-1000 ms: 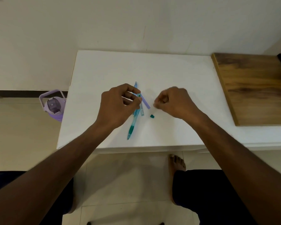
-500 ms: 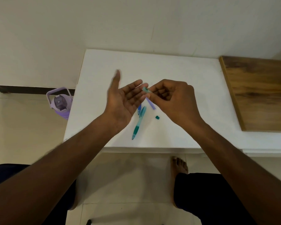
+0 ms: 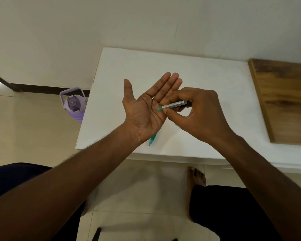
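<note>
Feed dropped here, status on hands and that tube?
Left hand open, palm up. Right hand pinches small tube, green end at left palm. Pen on table beneath, nothing blocking.

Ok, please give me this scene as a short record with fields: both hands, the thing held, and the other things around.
table: white
left hand: open, palm up, above the table
tube: small, green end at the left palm
right hand: pinches the tube
pen: teal, on the table, partly under the left hand
wooden board: at the table's right side
bottle: purple, on the floor left of the table
</note>
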The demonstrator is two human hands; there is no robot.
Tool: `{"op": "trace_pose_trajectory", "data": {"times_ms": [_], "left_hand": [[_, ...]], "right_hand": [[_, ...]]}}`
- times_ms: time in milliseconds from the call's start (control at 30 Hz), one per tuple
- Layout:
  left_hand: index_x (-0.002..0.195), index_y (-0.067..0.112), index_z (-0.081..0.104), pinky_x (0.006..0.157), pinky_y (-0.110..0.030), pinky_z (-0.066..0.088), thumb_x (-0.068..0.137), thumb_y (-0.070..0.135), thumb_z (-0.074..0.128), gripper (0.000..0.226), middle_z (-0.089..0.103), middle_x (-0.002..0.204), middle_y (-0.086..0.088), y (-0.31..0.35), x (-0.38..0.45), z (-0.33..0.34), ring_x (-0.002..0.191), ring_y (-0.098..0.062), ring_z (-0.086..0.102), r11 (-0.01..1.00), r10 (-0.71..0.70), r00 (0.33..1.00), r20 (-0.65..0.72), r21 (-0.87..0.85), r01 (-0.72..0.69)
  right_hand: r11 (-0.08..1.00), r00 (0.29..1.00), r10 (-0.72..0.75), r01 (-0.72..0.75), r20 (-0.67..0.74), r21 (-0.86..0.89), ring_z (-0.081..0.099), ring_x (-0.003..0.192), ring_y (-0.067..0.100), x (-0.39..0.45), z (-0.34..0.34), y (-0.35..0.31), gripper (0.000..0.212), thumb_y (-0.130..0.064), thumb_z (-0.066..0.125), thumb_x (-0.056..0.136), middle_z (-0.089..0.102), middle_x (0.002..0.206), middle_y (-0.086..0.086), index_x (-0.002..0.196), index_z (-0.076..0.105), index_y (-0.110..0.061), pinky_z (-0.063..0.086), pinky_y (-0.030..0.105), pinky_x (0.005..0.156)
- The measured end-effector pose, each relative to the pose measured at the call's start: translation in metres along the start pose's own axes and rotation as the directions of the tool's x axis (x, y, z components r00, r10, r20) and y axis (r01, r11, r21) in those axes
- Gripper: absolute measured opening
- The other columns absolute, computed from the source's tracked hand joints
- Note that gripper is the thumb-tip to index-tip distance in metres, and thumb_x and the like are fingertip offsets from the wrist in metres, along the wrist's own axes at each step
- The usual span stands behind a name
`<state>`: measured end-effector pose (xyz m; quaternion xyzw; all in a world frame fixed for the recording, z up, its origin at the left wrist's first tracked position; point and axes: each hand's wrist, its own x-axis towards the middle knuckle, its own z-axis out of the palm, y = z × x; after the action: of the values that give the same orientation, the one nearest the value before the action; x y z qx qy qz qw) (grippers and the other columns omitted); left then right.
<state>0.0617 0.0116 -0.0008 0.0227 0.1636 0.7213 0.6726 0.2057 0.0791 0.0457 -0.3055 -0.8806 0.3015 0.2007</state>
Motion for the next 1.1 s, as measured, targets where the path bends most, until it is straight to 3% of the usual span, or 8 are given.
{"op": "trace_pose_trajectory", "data": {"times_ms": [133, 267, 467, 733, 833, 933, 1033, 1100], "left_hand": [[0.154, 0.003, 0.049, 0.112, -0.050, 0.050, 0.093, 0.089, 0.022, 0.109, 0.054, 0.155, -0.016, -0.001, 0.002, -0.001, 0.143, -0.029, 0.052, 1.000, 0.006, 1.000, 0.020, 0.005, -0.006], [0.154, 0.002, 0.048, 0.108, -0.049, 0.055, 0.093, 0.089, 0.024, 0.109, 0.053, 0.155, -0.016, -0.002, 0.001, 0.000, 0.143, -0.029, 0.052, 1.000, 0.006, 0.999, 0.043, -0.018, -0.005], [0.155, 0.003, 0.048, 0.114, -0.046, 0.048, 0.092, 0.090, 0.024, 0.110, 0.053, 0.156, -0.017, -0.001, 0.001, 0.001, 0.144, -0.029, 0.051, 1.000, 0.016, 1.000, 0.026, -0.007, -0.016], [0.154, 0.003, 0.049, 0.123, -0.046, 0.040, 0.093, 0.088, 0.023, 0.108, 0.054, 0.157, -0.019, 0.003, 0.000, -0.001, 0.144, -0.031, 0.054, 0.998, 0.017, 0.999, -0.034, 0.055, -0.015], [0.141, 0.005, 0.064, 0.111, -0.039, 0.054, 0.097, 0.082, 0.029, 0.095, 0.066, 0.145, -0.016, 0.008, -0.004, 0.002, 0.127, -0.030, 0.069, 0.985, 0.053, 0.988, -0.147, 0.170, -0.028], [0.113, 0.015, 0.080, 0.083, -0.034, 0.064, 0.105, 0.062, 0.046, 0.059, 0.081, 0.112, -0.006, 0.005, -0.006, 0.004, 0.096, -0.021, 0.079, 0.813, 0.294, 0.903, -0.313, 0.578, -0.064], [0.102, 0.026, 0.081, 0.069, -0.023, 0.059, 0.107, 0.048, 0.055, 0.034, 0.081, 0.093, 0.006, 0.003, -0.009, 0.002, 0.081, -0.013, 0.076, 0.496, 0.529, 0.825, -0.197, 0.861, -0.112], [0.103, 0.027, 0.080, 0.066, -0.021, 0.058, 0.106, 0.045, 0.058, 0.029, 0.080, 0.092, 0.009, 0.002, -0.009, 0.003, 0.079, -0.013, 0.075, 0.442, 0.554, 0.820, -0.144, 0.886, -0.142]], "right_hand": [[1.000, 1.000, 0.000, 0.000, 0.015, -0.002, 0.073, 0.084, 0.013, 0.000, -0.003, 0.001, 0.028, -0.037, 0.080, 0.089, 0.080, 0.098, -0.002, 0.107, 0.082, -0.015, 0.058, 0.021, 0.086], [1.000, 1.000, -0.020, 0.020, 0.012, -0.017, 0.073, 0.084, 0.012, 0.000, -0.005, 0.002, 0.027, -0.037, 0.080, 0.090, 0.080, 0.099, -0.003, 0.107, 0.081, -0.016, 0.058, 0.021, 0.087], [0.999, 1.000, -0.028, 0.028, 0.012, -0.038, 0.072, 0.083, 0.008, 0.000, -0.005, 0.006, 0.027, -0.037, 0.081, 0.090, 0.080, 0.099, -0.005, 0.108, 0.082, -0.017, 0.051, 0.007, 0.085], [0.997, 0.999, 0.015, -0.011, -0.050, 0.079, 0.072, 0.086, -0.002, 0.001, -0.005, 0.013, 0.020, -0.042, 0.081, 0.088, 0.070, 0.089, -0.027, 0.102, 0.079, -0.028, 0.054, 0.008, 0.081], [0.993, 0.995, 0.037, -0.027, -0.089, 0.117, 0.073, 0.087, 0.002, 0.004, -0.007, 0.014, 0.016, -0.044, 0.080, 0.089, 0.072, 0.091, -0.027, 0.099, 0.077, -0.032, 0.058, 0.012, 0.080], [0.987, 0.991, 0.070, -0.052, -0.115, 0.150, 0.073, 0.090, 0.000, 0.007, -0.010, 0.017, 0.013, -0.040, 0.080, 0.090, 0.073, 0.094, -0.027, 0.101, 0.077, -0.033, 0.059, 0.013, 0.079], [0.984, 0.984, 0.105, -0.082, -0.144, 0.157, 0.073, 0.092, 0.001, 0.010, -0.015, 0.021, 0.016, -0.038, 0.080, 0.090, 0.075, 0.096, -0.022, 0.104, 0.078, -0.030, 0.059, 0.013, 0.081], [0.983, 0.979, 0.118, -0.092, -0.165, 0.156, 0.074, 0.092, 0.003, 0.011, -0.018, 0.023, 0.017, -0.037, 0.081, 0.090, 0.076, 0.097, -0.018, 0.105, 0.078, -0.028, 0.060, 0.015, 0.083]]}}
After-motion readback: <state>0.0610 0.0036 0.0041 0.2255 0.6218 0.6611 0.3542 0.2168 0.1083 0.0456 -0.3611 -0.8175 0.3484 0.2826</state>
